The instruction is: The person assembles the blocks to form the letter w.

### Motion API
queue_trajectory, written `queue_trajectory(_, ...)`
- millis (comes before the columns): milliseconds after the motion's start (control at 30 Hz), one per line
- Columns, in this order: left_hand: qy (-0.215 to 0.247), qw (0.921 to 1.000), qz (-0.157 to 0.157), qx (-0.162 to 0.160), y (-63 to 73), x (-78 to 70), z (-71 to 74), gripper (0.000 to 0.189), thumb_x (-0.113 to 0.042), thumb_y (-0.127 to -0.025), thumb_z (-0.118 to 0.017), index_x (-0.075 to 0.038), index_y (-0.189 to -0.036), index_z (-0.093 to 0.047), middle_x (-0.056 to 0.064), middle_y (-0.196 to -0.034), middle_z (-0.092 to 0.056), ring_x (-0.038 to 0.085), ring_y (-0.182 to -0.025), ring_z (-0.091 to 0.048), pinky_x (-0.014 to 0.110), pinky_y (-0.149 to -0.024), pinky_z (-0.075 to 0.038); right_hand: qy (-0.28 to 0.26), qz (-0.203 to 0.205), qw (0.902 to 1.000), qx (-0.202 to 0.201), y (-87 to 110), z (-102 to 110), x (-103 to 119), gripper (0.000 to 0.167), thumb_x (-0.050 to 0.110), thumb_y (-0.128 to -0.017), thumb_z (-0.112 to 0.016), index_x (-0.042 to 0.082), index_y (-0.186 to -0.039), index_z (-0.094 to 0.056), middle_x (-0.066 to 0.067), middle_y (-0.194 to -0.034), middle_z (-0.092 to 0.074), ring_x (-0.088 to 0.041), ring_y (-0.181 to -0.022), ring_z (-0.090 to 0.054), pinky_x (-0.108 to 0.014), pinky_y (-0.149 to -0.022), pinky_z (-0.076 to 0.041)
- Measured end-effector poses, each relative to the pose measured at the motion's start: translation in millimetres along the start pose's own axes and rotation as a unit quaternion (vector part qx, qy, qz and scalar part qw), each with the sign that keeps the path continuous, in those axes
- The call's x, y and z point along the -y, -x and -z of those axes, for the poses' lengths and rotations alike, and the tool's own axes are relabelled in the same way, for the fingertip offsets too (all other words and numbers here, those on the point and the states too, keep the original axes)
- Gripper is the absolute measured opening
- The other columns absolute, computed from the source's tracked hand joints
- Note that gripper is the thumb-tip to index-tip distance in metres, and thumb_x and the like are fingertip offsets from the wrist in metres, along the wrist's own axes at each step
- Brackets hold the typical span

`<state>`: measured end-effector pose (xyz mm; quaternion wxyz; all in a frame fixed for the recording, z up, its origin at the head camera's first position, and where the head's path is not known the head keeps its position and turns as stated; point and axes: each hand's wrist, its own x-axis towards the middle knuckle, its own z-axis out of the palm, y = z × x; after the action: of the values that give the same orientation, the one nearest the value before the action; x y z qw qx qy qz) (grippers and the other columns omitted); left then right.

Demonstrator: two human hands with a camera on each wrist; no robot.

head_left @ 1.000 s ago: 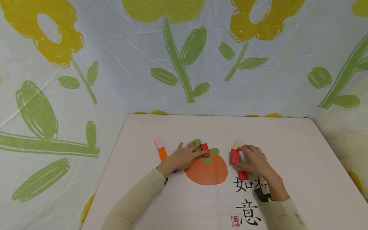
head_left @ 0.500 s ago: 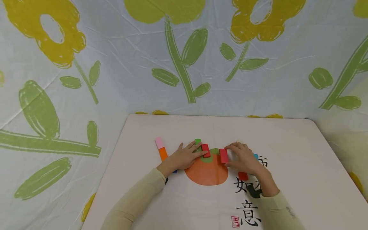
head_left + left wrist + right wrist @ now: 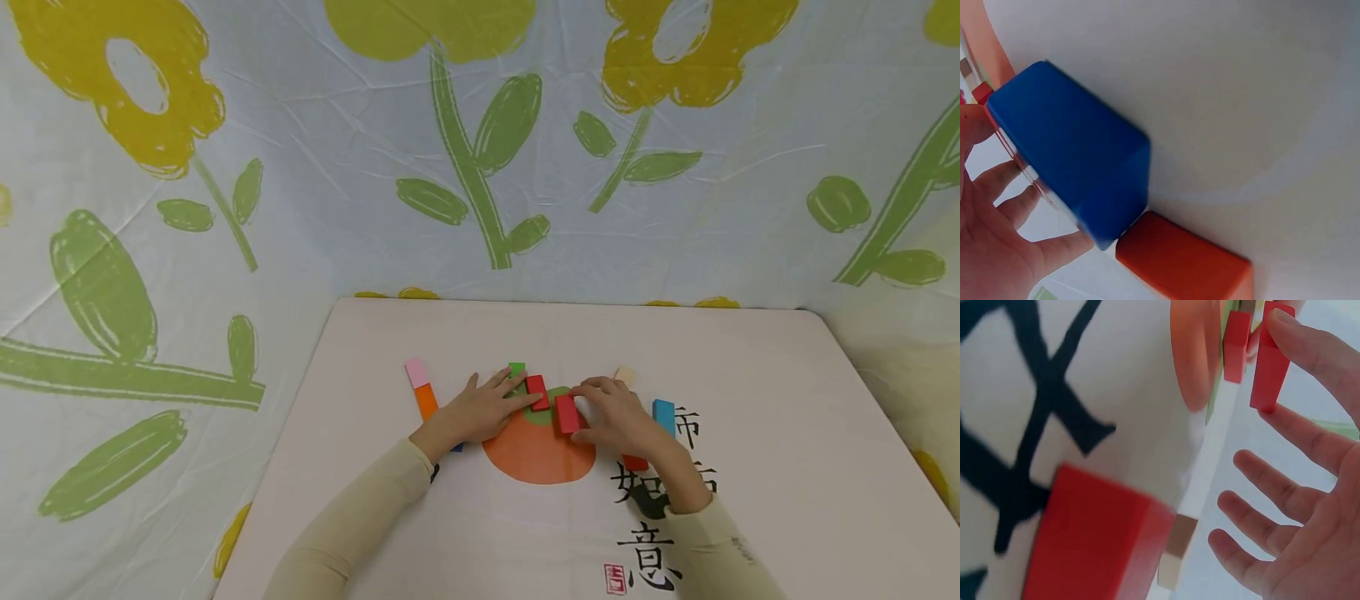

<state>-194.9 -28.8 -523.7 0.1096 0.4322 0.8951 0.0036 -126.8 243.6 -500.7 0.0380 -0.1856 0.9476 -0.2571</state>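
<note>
My right hand (image 3: 621, 417) pinches a red block (image 3: 567, 414) between thumb and index finger, over the printed orange fruit. In the right wrist view this red block (image 3: 1269, 369) is gripped by its two ends, while the other fingers stay spread. The left hand (image 3: 480, 408) lies with fingers spread at the fruit's left side. One of its fingertips overlaps a second red block (image 3: 537, 392); whether it presses it I cannot tell. A green block (image 3: 517, 368) is at its other fingertips. In the left wrist view, a blue block (image 3: 1072, 150) partly hides the left hand.
Pink (image 3: 417, 372) and orange (image 3: 425, 401) blocks form a slanting line at left. Right of the right hand is a light blue block (image 3: 663, 417); a beige block (image 3: 624, 376) lies behind it. Another red block (image 3: 634, 462) sits under the forearm. A flowered cloth (image 3: 300, 208) hangs behind.
My right hand has carried the pinched red block left, from beside the beige block to over the printed fruit. The light blue block has come into view. The left hand has stayed put.
</note>
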Motion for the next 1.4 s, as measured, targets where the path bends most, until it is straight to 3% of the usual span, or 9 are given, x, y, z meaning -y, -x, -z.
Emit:
queue_trajectory(567, 0.002, 1.0000, -0.002, -0.006, 0.3, -0.2, 0.7, 0.054, -0.028, -0.106, -0.047, -0.040, -0.157, -0.032, 0.002, -0.166, -0.017, 0.028, -0.151, -0.015, 0.067, -0.104, -0.034, -0.017, 0.045, 0.9987, 0.017, -6.4, -14, 11, 0.062, 0.029, -0.079, -0.087, 0.008, -0.131, -0.061, -0.016, -0.129, -0.056, -0.039, -0.117, -0.050, -0.064, -0.093, -0.041)
queue_trajectory(900, 0.002, 1.0000, -0.001, -0.010, 0.9, -1.2, -1.6, 0.055, -0.030, -0.107, -0.046, -0.042, -0.157, -0.029, 0.001, -0.167, -0.015, 0.028, -0.151, -0.014, 0.066, -0.105, -0.033, -0.010, 0.032, 0.9987, 0.038, -7.9, -20, 14, 0.062, 0.031, -0.081, -0.085, 0.009, -0.133, -0.060, -0.017, -0.132, -0.054, -0.040, -0.119, -0.050, -0.065, -0.095, -0.038)
queue_trajectory(1400, -0.002, 0.9999, -0.005, -0.016, -0.2, -1.1, -3.3, 0.054, -0.029, -0.107, -0.047, -0.042, -0.157, -0.030, 0.001, -0.166, -0.016, 0.028, -0.151, -0.016, 0.066, -0.105, -0.033, 0.012, 0.018, 0.9991, 0.036, -10.0, -24, 14, 0.069, 0.030, -0.078, -0.087, 0.008, -0.134, -0.056, -0.017, -0.134, -0.054, -0.040, -0.120, -0.049, -0.063, -0.094, -0.042)
